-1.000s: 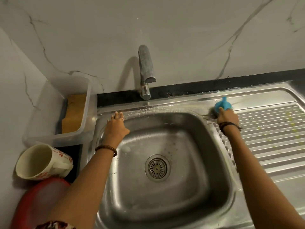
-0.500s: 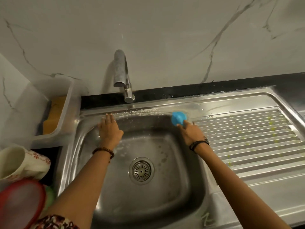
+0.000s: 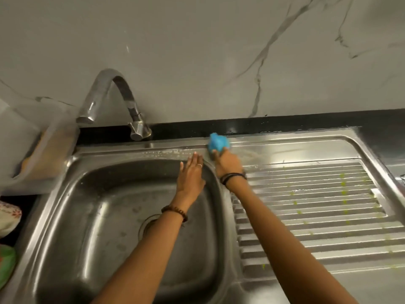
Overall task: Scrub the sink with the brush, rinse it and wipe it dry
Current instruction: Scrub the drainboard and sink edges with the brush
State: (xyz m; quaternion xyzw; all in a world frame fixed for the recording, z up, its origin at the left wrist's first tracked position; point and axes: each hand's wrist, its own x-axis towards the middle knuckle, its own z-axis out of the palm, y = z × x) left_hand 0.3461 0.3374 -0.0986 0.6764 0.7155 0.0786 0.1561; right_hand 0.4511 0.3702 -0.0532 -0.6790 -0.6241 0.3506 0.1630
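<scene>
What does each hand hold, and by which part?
The right hand grips the blue brush by its near side. The left hand holds nothing.

- The left forearm covers most of the sink's drain [image 3: 147, 223].
- The right hand [image 3: 226, 163] hides the lower part of the blue brush [image 3: 218, 144].
- The left edge cuts off the floral mug [image 3: 8, 217] and the plastic tub [image 3: 41, 150].

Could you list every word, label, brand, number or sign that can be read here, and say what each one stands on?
None: no readable text shows anywhere in the head view.
The sink, the tap and the blue brush show no lettering or brand mark.
The cup at the left edge bears only a red floral pattern, no words.
The marbled wall carries veins only.
</scene>
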